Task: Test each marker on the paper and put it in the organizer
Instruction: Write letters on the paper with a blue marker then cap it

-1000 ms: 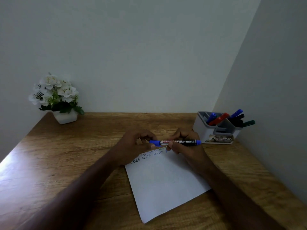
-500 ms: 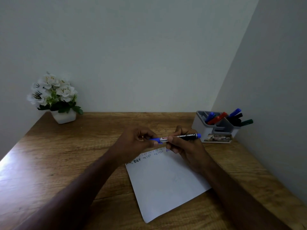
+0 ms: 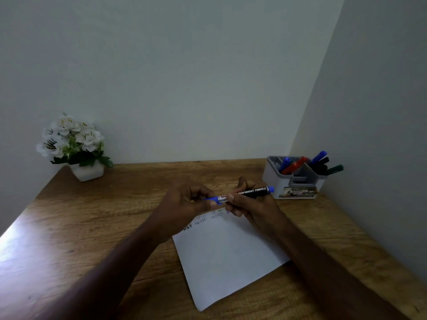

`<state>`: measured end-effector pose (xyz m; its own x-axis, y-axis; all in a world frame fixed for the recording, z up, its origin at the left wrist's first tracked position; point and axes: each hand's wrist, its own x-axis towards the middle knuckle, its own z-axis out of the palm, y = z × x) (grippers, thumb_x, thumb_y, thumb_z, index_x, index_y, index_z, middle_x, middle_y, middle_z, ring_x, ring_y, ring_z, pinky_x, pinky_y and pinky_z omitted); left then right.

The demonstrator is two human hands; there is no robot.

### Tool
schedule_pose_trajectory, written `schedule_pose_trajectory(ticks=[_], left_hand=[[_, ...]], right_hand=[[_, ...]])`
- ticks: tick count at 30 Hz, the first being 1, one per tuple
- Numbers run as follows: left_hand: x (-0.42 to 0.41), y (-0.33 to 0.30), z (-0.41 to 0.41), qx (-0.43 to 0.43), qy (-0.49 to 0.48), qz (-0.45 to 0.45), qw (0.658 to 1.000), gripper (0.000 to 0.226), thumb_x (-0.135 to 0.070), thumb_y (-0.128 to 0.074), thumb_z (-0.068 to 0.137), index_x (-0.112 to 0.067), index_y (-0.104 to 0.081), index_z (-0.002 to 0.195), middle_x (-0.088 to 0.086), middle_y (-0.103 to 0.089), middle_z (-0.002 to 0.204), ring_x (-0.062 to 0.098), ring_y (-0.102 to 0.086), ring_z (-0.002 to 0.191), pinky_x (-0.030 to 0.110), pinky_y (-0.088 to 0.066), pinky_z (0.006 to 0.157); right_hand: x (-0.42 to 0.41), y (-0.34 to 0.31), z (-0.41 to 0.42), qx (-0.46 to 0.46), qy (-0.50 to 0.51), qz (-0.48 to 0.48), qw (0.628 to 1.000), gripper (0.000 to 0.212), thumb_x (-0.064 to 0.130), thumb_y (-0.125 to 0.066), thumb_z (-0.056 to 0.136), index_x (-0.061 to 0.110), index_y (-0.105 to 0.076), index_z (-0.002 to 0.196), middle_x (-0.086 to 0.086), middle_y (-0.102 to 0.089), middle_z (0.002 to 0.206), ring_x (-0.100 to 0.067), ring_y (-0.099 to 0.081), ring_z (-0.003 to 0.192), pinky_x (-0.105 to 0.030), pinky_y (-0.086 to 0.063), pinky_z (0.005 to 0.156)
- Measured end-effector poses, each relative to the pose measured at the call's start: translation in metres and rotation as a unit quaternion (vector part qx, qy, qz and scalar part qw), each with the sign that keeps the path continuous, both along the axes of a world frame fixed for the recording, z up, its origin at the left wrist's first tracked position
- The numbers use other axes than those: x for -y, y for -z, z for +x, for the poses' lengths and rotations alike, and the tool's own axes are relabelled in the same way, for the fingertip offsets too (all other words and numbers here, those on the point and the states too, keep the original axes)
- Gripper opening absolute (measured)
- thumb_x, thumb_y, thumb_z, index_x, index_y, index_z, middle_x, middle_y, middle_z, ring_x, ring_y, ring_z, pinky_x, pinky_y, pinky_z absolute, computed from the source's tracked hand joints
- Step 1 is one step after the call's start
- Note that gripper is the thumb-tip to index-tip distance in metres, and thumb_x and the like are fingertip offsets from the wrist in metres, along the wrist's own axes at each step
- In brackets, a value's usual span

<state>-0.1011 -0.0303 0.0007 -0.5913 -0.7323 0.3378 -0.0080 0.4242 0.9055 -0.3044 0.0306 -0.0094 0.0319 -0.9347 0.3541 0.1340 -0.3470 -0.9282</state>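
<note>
Head view, looking down on brown wood-grain surface (image 3: pixel 69 227) set in corner of pale walls. Blue-capped permanent marker with black printed barrel (image 3: pixel 245 194) held level above the top edge of the paper, off the surface, blue butt end pointing right toward organizer. Left hand (image 3: pixel 184 204) closed around the blue cap end, fingers (image 3: pixel 211 205) pinched on the cap. Right hand (image 3: pixel 251 204) wrapped around the barrel middle, thumb on top near the white label band. Cap seated against barrel as far as visible; join partly hidden by the fingers. White rectangular paper sheet (image 3: pixel 226 257) flat on surface under both hands, turned slightly, near corner toward camera. Rows of small handwritten letters (image 3: pixel 208 219) along top edge of sheet, in several ink colours, partly covered by the hands. Grey and white plastic compartment organizer (image 3: pixel 275 179) at far right of surface, near side wall, well apart from the paper. Blue marker (image 3: pixel 284 164) and red marker (image 3: pixel 294 168) leaning in left compartment; another blue marker (image 3: pixel 318 156), black ones and a green marker (image 3: pixel 335 169) in right compartment, tips sticking out past the rim. White flowers in small white pot (image 3: pixel 76 146) at far left corner.
</note>
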Motion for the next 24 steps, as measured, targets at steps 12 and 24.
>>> schedule_pose_trajectory(ticks=[12,24], left_hand=[[0.0,-0.004,-0.005,0.044,-0.049,0.015,0.998,0.009,-0.018,-0.079,0.078,-0.025,-0.078,0.084,0.002,-0.075,0.082,0.026,-0.069,0.078,0.037,-0.053,0.071],[-0.008,-0.025,-0.022,0.125,-0.096,-0.06,0.986,0.009,-0.041,-0.067,0.088,-0.033,-0.072,0.087,-0.014,-0.071,0.082,-0.009,-0.062,0.08,0.017,-0.042,0.07]], right_hand=[[0.003,0.006,0.006,-0.084,0.083,-0.009,0.993,0.009,0.004,-0.077,0.083,0.002,-0.068,0.086,-0.02,-0.066,0.074,-0.027,-0.06,0.062,-0.034,-0.052,0.061],[-0.005,-0.034,-0.009,-0.12,0.228,0.019,0.966,0.018,0.012,-0.049,0.102,0.015,-0.062,0.113,-0.009,-0.071,0.105,-0.021,-0.069,0.096,-0.038,-0.053,0.079]])
